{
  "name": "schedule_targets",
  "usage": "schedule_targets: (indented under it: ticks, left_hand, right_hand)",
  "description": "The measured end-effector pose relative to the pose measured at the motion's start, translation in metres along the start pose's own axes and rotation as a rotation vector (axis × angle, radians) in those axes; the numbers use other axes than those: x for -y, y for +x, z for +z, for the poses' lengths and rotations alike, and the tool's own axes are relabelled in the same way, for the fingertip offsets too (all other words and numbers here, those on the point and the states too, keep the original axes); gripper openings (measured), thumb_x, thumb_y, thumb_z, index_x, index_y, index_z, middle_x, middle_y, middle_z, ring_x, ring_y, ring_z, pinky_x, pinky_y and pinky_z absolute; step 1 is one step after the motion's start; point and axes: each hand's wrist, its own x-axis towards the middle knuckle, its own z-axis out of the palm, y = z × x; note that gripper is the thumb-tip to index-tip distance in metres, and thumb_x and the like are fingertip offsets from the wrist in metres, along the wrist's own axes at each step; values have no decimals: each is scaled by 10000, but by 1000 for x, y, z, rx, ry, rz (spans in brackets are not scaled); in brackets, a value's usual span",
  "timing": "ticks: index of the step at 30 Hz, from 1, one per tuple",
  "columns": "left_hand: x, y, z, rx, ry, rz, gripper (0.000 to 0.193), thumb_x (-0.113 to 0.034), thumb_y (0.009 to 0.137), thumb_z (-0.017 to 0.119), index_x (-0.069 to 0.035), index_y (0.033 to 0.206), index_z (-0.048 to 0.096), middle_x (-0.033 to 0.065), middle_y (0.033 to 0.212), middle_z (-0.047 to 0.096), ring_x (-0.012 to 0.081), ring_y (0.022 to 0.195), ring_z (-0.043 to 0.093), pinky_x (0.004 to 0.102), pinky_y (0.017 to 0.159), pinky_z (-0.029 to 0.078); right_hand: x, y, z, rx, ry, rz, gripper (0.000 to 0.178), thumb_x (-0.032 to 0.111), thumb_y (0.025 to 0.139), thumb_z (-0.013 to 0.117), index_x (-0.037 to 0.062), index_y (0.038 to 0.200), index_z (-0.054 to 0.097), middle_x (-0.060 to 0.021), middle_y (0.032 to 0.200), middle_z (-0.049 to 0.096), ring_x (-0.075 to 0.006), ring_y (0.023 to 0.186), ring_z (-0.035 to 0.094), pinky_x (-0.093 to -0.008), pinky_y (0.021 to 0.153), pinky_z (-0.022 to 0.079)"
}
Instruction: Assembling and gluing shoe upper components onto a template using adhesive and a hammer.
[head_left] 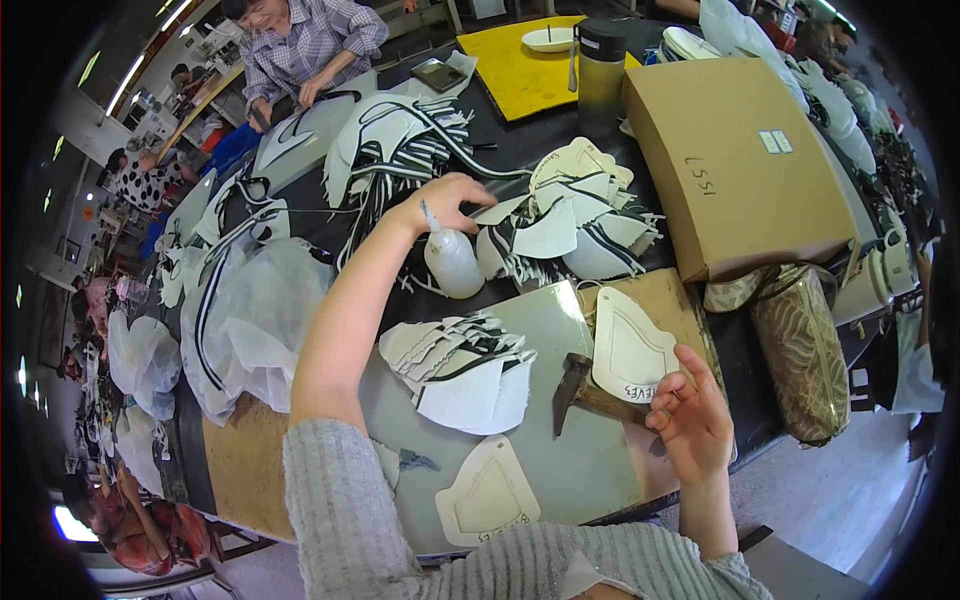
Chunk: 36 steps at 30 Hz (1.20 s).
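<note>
White trimmed pieces [548, 240] lie in a loose heap on the dark table, beyond the grey-green board [590, 480], just right of a white squeeze bottle [455, 268]. Left hand [450, 203] at the heap's left edge: fingers bent and parted, well short of a fist, nothing seen in the grasp. Whether the fingertips touch the nearest piece, cannot tell. Right hand [697, 420] half curled, fingers loosely apart, no object visible in it; near the right edge of a white template [630, 345], contact unclear.

Bottle's nozzle overlaps the left wrist in view. Hammer [572, 385]: handle partly covered by the template. Second template [488, 490] has its lower edge hidden by the ribbed grey sweater [345, 500]. Heap's lower layers hard to separate.

Left arm reaches long and forward, palm mostly down. Right forearm rises from the lower edge, hand raised, palm turned inward.
</note>
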Motion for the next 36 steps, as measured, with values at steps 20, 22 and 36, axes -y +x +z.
schedule_targets:
  ticks: [20,22,36]
  left_hand:
    - [-302,-217,50,-877,583,89,298,-3,642,680,-66,929,729,49,934,598,249,906,586,369,699,507]
    - [-318,-229,73,-925,561,4,288,-4,658,672,-72,931,734,46,969,611,249,914,585,361,700,507]
    - [-342,-265,113,-947,381,-199,388,0,731,635,-20,1115,682,97,1028,648,232,910,624,330,766,503]
  right_hand:
    - [-59,-15,77,496,-442,353,383,250,960,602,-16,1233,562,-93,1015,661,-133,833,629,-265,680,513]
    - [-81,-10,80,495,-494,391,380,157,914,648,-12,1237,538,-96,1009,652,-140,822,625,-262,661,515]
    - [-97,-60,66,404,-499,474,286,120,840,729,-39,1050,621,-22,786,619,-79,676,593,-209,532,446]
